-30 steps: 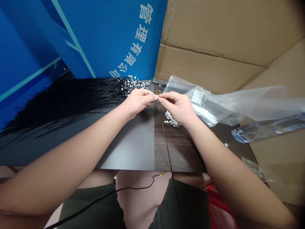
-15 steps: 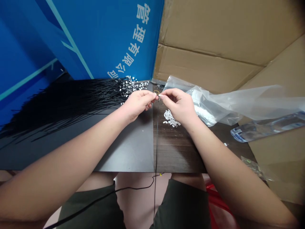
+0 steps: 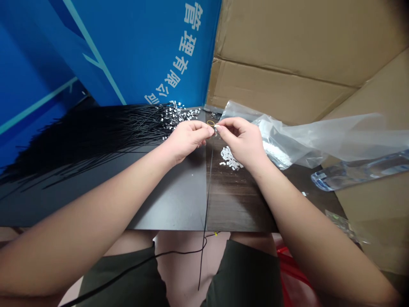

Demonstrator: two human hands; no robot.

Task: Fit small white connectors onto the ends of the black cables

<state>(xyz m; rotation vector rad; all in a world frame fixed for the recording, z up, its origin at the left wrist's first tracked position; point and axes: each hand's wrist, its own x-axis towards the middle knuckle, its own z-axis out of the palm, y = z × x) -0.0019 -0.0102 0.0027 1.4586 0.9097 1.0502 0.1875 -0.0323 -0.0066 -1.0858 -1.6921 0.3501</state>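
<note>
Delicately, left hand (image 3: 187, 140), right hand (image 3: 241, 143) pinch black wire (image 3: 207, 200)

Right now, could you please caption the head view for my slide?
The left hand and right hand pinch a thin black wire over a board.

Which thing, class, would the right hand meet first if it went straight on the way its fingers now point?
The left hand comes first: the right hand's fingertips point at its fingertips across a tiny gap, though depth is hard to judge here.
</note>
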